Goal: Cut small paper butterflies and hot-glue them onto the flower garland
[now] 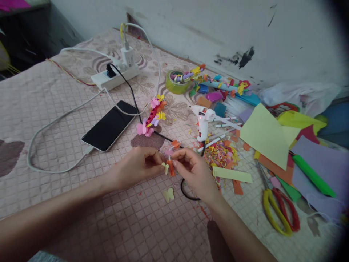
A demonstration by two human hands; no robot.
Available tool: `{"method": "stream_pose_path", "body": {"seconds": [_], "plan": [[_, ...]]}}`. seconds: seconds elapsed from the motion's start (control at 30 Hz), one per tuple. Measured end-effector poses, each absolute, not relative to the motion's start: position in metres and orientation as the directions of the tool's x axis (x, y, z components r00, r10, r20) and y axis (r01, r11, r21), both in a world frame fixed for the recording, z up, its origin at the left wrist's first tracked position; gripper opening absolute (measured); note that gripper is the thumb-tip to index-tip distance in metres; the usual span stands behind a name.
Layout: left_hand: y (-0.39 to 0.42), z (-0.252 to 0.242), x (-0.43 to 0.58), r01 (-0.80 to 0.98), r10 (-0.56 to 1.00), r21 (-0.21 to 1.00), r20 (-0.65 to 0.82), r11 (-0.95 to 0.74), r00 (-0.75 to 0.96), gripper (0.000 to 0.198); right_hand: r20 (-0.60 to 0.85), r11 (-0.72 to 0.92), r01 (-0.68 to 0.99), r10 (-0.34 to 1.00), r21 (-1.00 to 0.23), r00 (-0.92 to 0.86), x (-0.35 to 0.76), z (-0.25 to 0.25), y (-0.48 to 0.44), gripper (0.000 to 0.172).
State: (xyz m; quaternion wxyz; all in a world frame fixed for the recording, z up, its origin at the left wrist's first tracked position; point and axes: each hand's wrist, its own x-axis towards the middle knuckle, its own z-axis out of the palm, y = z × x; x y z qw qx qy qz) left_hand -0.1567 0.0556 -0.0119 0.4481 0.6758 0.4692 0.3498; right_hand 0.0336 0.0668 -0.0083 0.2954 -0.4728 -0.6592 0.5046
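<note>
At six o'clock from the hands, a loose pale-yellow paper butterfly (pixel 168 195) is lying flat; beyond it, the left hand (pixel 136 165) is pinching a second pale-yellow paper butterfly (pixel 165 167), thumb and finger together, beside a slim orange piece (pixel 171 168) the right hand's (pixel 195 173) fingertips are clamping. They're seemingly joining these, the next move calling for careful aligning; a white plastic glue gun (pixel 202 125) is sitting at one o'clock.

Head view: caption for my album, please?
Left hand holds a yellow butterfly, right hand an orange piece, glue gun nearby.
</note>
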Motion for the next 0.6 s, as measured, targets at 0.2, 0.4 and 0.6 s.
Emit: {"method": "stream_pose_path", "body": {"seconds": [0.2, 0.4, 0.6], "plan": [[0.0568, -0.0096, -0.1551, 0.284, 0.945, 0.958, -0.073, -0.022, 0.319, 0.017, -0.064, 0.065, 0.339, 0.932, -0.939, -0.357, 0.0311, -0.0081, 0.0627, 0.013], [0.0571, -0.0077, -0.1542, 0.269, 0.906, 0.947, -0.264, 0.178, 0.330, 0.018, -0.058, 0.058, 0.311, 0.935, -0.949, -0.351, 0.0291, -0.0115, 0.0613, 0.014], [0.0577, -0.0030, -0.1516, 0.300, 0.906, 0.928, -0.310, 0.221, 0.289, 0.018, -0.047, 0.053, 0.290, 0.944, -0.955, -0.327, 0.0275, -0.0142, 0.0599, 0.016]]}}
